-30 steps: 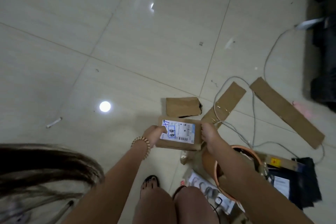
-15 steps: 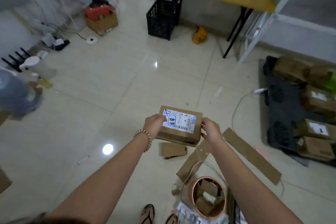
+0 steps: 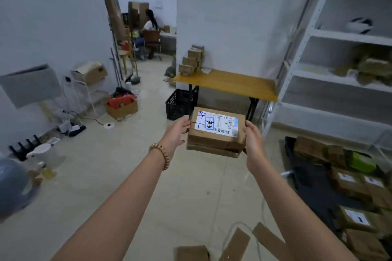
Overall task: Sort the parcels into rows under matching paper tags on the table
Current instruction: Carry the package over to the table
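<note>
- Left hand (image 3: 177,131) and right hand (image 3: 253,144) grip a brown cardboard parcel (image 3: 216,133) by its two short ends, holding it in mid-air above the floor (image 3: 127,176), between the camera and the yellow table (image 3: 227,85).
- A white shipping label (image 3: 217,123) with a barcode and blue handwritten marks faces up on the parcel's top; a beaded bracelet (image 3: 161,154) circles the left wrist.
- Beyond the parcel, the table stands against a white wall, with a stepped stack of small brown boxes (image 3: 191,60) and a sheet of white paper (image 3: 205,70) at its left end.
- A black plastic crate (image 3: 180,103) sits on the floor under the table's left end, just behind the parcel.
- To the right of the table rises a white metal shelving unit (image 3: 339,74) holding a few brown packages.
- Right of the parcel, more brown parcels (image 3: 356,186) lie heaped on a dark mat on the floor below the shelving.
- Left of the table, an open cardboard box with red contents (image 3: 122,105) rests near the wall, among cables and clutter.
- Past the table's left end, a seated person (image 3: 149,27) is seen from behind in a back area.
- Flat cardboard strips (image 3: 237,243) lie on the floor nearest the camera.
</note>
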